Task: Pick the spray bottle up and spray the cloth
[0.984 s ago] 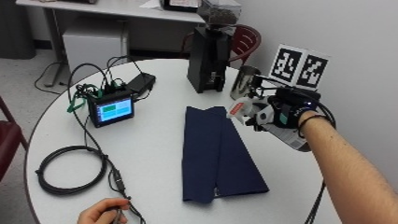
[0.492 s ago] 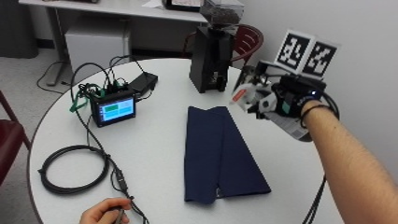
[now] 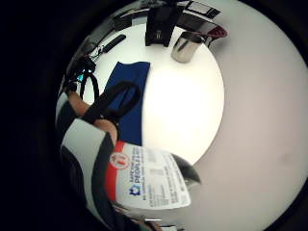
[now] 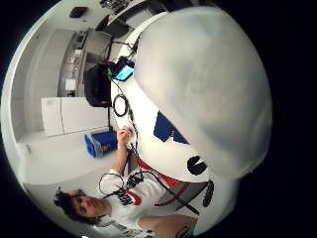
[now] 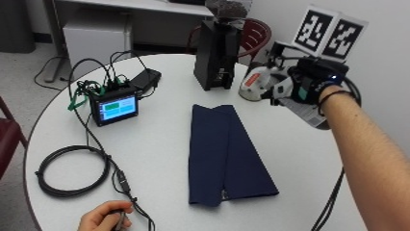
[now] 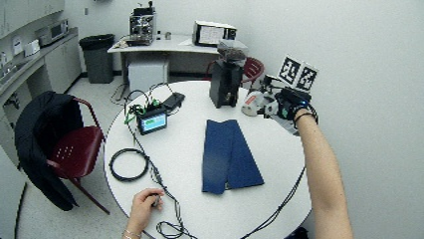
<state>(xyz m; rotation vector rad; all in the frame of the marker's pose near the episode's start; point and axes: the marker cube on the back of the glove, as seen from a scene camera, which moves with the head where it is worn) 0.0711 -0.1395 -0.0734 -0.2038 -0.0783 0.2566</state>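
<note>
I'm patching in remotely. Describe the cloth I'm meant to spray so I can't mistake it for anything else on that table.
On the round white table, look at the middle, just in front of the tall black machine. The cloth lies flat there, a long folded strip running toward the near edge. It is the only dark navy fabric; its neighbours are a small screen box and a black cable coil.

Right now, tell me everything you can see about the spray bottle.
The spray bottle is white plastic with a red band and a printed label. The gloved right hand grips it, lifted off the round white table near its far right edge, tilted with its top toward the dark blue cloth. It touches nothing but the hand. Its nozzle and trigger are hidden.
</note>
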